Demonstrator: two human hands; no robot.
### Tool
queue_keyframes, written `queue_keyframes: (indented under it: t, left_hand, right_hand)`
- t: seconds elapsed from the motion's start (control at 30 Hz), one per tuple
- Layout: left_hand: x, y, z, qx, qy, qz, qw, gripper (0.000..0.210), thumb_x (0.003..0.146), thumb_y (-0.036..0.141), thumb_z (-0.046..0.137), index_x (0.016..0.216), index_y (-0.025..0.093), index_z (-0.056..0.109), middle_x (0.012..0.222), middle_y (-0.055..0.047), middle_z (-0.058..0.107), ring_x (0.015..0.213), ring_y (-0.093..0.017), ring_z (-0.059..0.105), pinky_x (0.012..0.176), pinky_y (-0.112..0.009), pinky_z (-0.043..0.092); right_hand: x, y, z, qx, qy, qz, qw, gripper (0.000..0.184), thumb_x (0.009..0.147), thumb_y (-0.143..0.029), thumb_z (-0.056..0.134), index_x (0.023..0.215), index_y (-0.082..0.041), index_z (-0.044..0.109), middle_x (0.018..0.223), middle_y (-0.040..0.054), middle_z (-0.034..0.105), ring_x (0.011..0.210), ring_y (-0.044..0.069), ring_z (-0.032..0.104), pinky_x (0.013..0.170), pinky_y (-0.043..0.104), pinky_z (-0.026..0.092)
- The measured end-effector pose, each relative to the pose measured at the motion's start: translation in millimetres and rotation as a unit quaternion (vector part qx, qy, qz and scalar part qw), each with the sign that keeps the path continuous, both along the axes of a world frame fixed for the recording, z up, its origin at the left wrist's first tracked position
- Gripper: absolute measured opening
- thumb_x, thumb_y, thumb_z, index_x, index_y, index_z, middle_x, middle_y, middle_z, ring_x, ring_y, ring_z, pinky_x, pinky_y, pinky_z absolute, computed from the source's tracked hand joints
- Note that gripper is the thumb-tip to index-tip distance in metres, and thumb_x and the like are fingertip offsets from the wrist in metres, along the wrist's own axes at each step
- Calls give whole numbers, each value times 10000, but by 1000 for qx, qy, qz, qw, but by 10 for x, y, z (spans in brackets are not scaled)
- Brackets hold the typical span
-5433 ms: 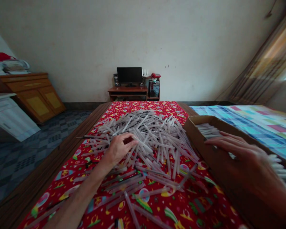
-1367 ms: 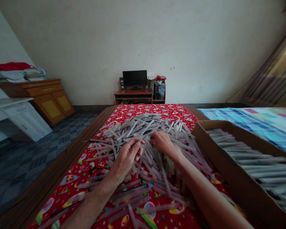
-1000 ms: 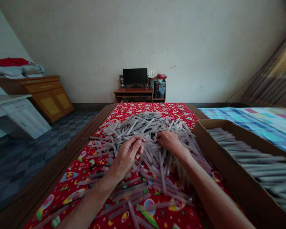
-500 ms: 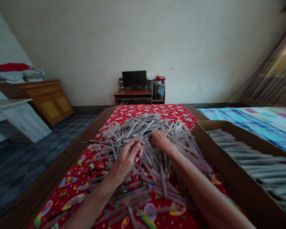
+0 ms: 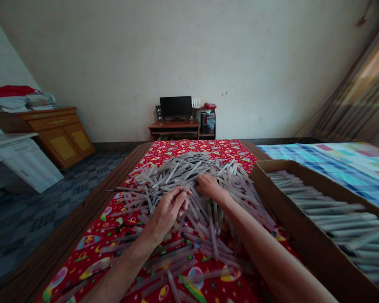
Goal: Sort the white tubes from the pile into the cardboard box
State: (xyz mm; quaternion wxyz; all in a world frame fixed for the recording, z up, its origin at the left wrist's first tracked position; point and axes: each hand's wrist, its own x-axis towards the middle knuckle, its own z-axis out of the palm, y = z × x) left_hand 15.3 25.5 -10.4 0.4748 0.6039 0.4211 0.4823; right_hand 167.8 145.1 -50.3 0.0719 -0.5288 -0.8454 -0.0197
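My left hand (image 5: 171, 205) is closed in a pinch above the middle of the pile, with a slim translucent plastic tube (image 5: 187, 188) between thumb and fingers. Just right of it, my right hand (image 5: 209, 186) has its fingers curled down at the pile. What those fingertips hold, if anything, is hidden. Around both hands lies a large heap of clear, whitish plastic tubes (image 5: 169, 171), jumbled in all directions. Some loose tubes (image 5: 172, 269) near my forearms have dark ends or dark pieces by them.
A red patterned cloth (image 5: 208, 145) covers the table. Right of the heap stands a long cardboard box (image 5: 290, 216) with similar tubes (image 5: 328, 206) laid in rows. Beyond it is a checked bedcover (image 5: 290, 158). A monitor (image 5: 176, 106) on a small desk stands by the far wall.
My right hand has shifted slightly left, nearer my left hand. The left hand keeps its pinch on the tube. The whole view has turned slightly.
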Motion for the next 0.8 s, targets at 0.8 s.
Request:
queue_keyframes:
  t: [0.8]
  left_hand:
    - [-3, 13, 26, -5, -16, 5, 1000, 278, 843, 404, 451, 896, 140, 521, 562, 57, 429, 429, -52, 362, 446, -196, 265]
  right_hand:
    - [-4, -135, 74, 1, 191, -17, 981, 236, 779, -192, 472, 893, -133, 670, 840, 77, 669, 813, 169, 595, 714, 234, 408]
